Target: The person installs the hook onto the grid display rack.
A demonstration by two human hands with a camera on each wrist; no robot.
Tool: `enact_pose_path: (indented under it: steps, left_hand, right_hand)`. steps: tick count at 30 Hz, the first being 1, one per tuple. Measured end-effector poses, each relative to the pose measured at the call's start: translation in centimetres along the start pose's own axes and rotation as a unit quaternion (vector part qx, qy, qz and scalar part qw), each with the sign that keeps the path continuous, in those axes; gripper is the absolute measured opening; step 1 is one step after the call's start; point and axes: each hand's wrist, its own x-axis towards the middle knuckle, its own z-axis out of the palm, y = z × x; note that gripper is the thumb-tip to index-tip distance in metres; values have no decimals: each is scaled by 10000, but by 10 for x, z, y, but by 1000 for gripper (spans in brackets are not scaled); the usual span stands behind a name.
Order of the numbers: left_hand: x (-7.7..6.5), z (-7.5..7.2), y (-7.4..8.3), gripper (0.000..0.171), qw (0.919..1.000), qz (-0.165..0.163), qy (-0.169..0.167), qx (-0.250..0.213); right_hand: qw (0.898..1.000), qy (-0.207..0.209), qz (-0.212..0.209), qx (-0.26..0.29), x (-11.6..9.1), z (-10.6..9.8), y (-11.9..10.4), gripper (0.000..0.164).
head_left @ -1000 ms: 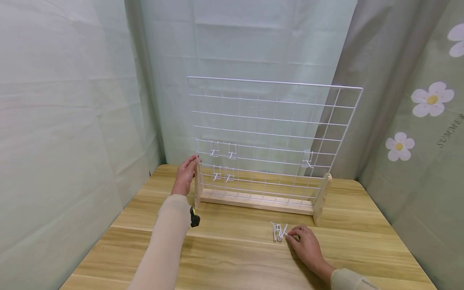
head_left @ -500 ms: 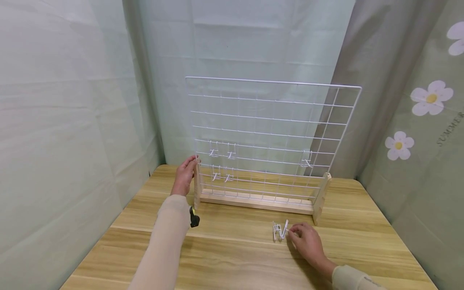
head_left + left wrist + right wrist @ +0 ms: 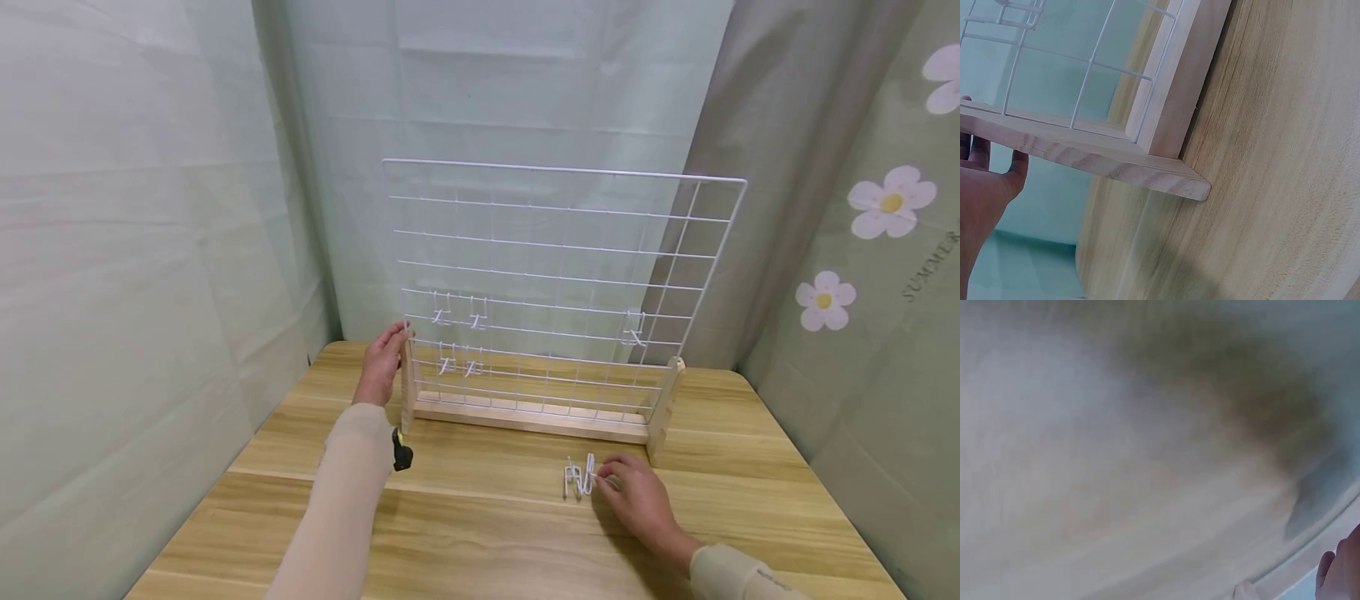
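A white wire grid panel stands upright in a wooden base. My left hand holds the top of the base's left side piece; the left wrist view shows fingers on both sides of that wooden piece. Low on the right, my right hand pinches the thin stem of a white wire hook between thumb and fingertips. Beside it on the table lie other white hooks, overlapping it in the head view. The right wrist view is blurred, with only part of the hand at its corner.
Several white hooks hang on the grid: two pairs at the left, among them an upper hook, and one hook at the right. Pale curtains surround the wooden table, the right one printed with flowers.
My right hand has turned the pinched hook more upright and shifted it slightly. My left hand keeps its place on the base.
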Motion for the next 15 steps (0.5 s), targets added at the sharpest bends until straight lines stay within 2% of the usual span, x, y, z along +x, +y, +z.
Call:
enact_pose_path:
  steps: [5,9,15]
  left_hand:
    - [1,0,-1,49,10000,11,81,53]
    - [1,-1,-1,48,9999,32,92,69]
    - [1,-1,-1,48,10000,43,40,1]
  right_hand:
    - [9958,-293,-784,-360,9,-6,3,13]
    - [9857,-505,-1469,-655,22,-12,3,12]
    - [9728,-786,-2011,-836,32,-21,7,14]
